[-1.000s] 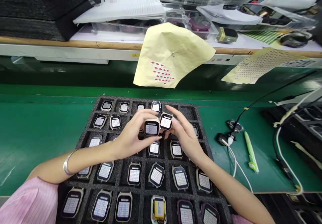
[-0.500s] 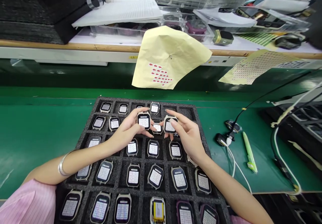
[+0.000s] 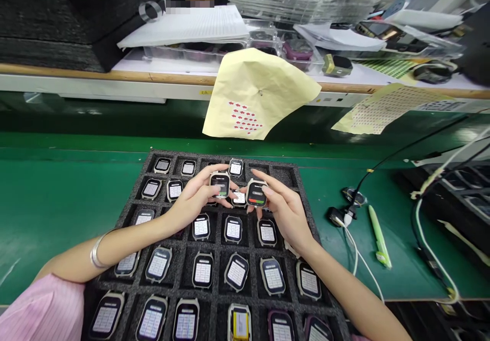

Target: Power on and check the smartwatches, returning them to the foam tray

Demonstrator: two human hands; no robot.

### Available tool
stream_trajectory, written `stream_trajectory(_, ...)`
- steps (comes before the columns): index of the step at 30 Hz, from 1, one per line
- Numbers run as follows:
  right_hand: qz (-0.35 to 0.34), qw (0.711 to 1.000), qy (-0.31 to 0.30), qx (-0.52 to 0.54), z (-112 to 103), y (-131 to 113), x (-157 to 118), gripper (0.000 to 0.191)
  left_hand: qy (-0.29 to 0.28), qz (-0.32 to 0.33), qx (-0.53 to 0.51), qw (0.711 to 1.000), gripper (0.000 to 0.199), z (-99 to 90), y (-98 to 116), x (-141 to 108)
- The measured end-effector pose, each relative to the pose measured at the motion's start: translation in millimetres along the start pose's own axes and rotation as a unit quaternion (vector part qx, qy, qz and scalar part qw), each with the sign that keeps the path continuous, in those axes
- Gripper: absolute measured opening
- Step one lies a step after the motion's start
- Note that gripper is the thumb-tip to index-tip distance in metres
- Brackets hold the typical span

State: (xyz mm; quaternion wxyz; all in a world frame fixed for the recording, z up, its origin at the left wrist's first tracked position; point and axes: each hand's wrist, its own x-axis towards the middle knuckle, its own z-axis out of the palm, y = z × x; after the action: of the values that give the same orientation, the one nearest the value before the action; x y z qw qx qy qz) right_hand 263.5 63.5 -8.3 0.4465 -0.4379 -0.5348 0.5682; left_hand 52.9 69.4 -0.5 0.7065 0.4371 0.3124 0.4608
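Note:
My left hand [image 3: 199, 190] grips a strapless smartwatch [image 3: 220, 180], its thumb lying on the lower part of the screen. A second smartwatch [image 3: 255, 193] is held in my right hand [image 3: 283, 205], thumb at the screen's right side. Both screens are dark with a line of text; red and green show along the bottom of the right one. Beneath both hands lies a black foam tray [image 3: 218, 295] with smartwatches in its compartments, most with a lit white grid on screen. One watch in the front row [image 3: 240, 325] lies with its yellow battery exposed.
A yellow sheet with red arrows [image 3: 260, 96] hangs from the shelf edge [image 3: 176, 78]. To the right of the tray are a green pen [image 3: 378, 236], a black plug [image 3: 336, 215] and white cables [image 3: 358, 254]. Black foam blocks [image 3: 76, 19] stand at upper left. A person sits behind the shelf.
Both held watches' screens have switched from white grids to dark pages with coloured areas at the bottom. My left thumb has moved onto its screen. The view has tilted up slightly.

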Motion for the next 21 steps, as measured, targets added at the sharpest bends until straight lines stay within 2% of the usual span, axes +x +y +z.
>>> stream_trajectory(3,0.000,1.000,-0.005,0.017,1,-3,-1,0.045,-0.011,-0.013,-0.028,0.999,0.049,1.0,2,-1)
stream_trajectory(7,-0.002,1.000,0.019,0.009,5,-8,-2,0.047,-0.013,-0.022,-0.025,0.999,0.056,2.0,5,-4)
stream_trajectory(12,-0.012,1.000,0.021,-0.005,10,-18,-9,0.040,-0.020,-0.009,-0.010,1.000,0.050,0.9,9,-11)
stream_trajectory(14,-0.022,1.000,-0.011,0.010,11,-28,-17,0.044,-0.023,-0.003,0.003,1.000,0.045,1.4,12,-15)
stream_trajectory(18,-0.050,0.988,-0.136,0.059,19,-60,-49,0.068,-0.022,-0.003,0.026,0.999,0.040,6.2,17,-22)
stream_trajectory(21,-0.065,0.971,-0.213,0.086,28,-87,-80,0.070,-0.025,0.002,0.014,1.000,0.037,16.4,25,-29)
